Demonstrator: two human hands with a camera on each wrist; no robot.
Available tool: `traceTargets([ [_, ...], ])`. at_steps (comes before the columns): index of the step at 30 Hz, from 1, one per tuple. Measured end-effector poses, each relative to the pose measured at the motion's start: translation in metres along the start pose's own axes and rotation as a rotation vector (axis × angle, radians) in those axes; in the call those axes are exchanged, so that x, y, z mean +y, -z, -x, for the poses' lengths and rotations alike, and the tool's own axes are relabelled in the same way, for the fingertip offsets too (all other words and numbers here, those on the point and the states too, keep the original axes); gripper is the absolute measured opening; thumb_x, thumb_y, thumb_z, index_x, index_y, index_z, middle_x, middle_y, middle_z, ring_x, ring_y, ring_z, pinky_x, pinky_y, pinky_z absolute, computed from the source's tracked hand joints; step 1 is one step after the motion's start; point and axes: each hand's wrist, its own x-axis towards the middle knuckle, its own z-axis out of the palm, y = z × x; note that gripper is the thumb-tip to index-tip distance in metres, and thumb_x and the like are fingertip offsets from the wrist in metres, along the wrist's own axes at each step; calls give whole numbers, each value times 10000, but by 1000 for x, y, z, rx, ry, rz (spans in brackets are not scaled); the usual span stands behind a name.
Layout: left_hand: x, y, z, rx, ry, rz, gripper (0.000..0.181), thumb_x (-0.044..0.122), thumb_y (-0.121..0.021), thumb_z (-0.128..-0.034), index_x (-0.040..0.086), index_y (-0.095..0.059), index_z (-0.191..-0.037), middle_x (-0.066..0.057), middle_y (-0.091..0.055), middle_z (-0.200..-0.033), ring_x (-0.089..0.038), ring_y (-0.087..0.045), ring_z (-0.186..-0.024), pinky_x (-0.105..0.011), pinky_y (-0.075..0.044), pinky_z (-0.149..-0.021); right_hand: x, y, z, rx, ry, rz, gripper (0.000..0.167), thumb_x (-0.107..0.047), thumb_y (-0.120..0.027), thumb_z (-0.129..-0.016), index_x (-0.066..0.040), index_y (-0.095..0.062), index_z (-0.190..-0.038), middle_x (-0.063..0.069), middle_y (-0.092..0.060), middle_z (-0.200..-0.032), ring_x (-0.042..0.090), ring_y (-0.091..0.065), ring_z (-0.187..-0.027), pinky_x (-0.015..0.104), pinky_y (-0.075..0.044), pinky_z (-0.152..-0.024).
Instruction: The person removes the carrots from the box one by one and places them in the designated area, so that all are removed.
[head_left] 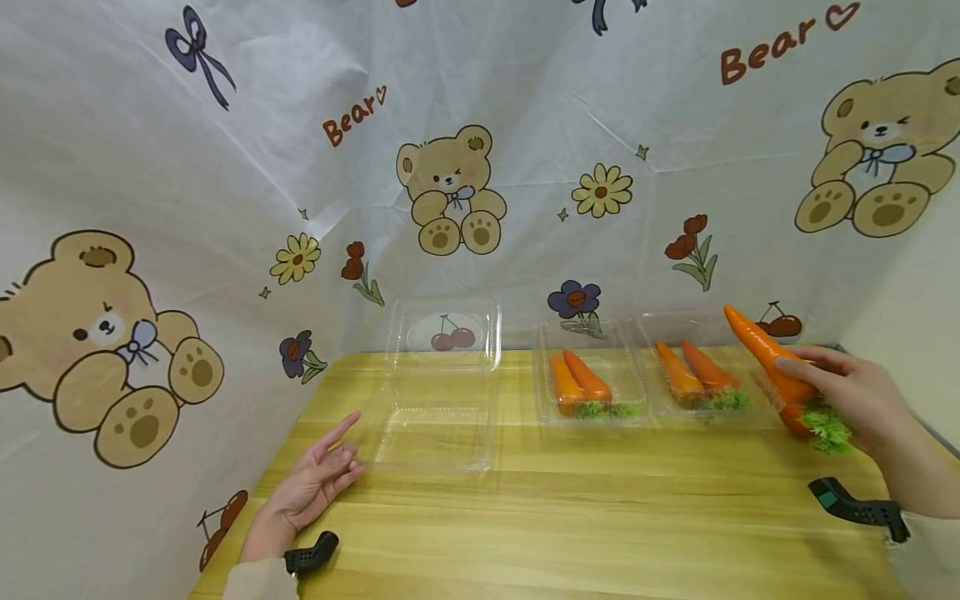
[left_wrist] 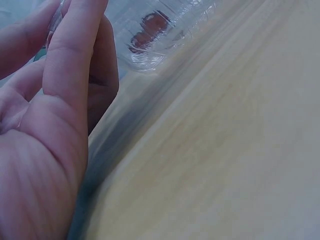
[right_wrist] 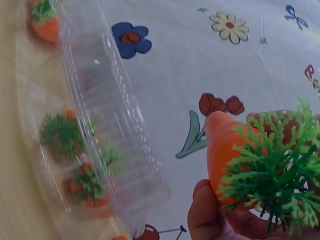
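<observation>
My right hand grips an orange carrot with a green leafy top, its tip pointing up and left, at the right of the head view. In the right wrist view the carrot sits between thumb and fingers. My left hand is beside an open clear container with its lid raised, fingers partly bent and index finger extended; whether it touches the container's edge I cannot tell. The left wrist view shows the hand near clear plastic.
Two clear containers stand at the back, the middle one and the right one, each with two carrots inside. A patterned cloth hangs behind the wooden table. Something orange-red lies below the held carrot.
</observation>
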Motion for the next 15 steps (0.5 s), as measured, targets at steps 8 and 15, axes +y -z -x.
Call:
traceTargets([
  [8,-2,0,3,6,11,-24,702,-93,-198,-1094,197,123,-1647,17,-508,-1077,-134,-670,-1060,-274,-537,-1073,28,9,-8,110,-90,13,513,-514,-592,-1011,-131,-578,-1352,13,-530,-1097,59,-501,-802,202,-547,-604],
  [15,-2,0,3,-14,1,11,696,-99,-176,-1092,197,125,-1645,4,-503,-1080,-149,-667,-1066,-286,-535,-1082,47,18,-12,157,-120,-30,331,-469,-601,-1016,-197,-616,-1205,28,-531,-1076,7,-516,-742,203,-558,-585],
])
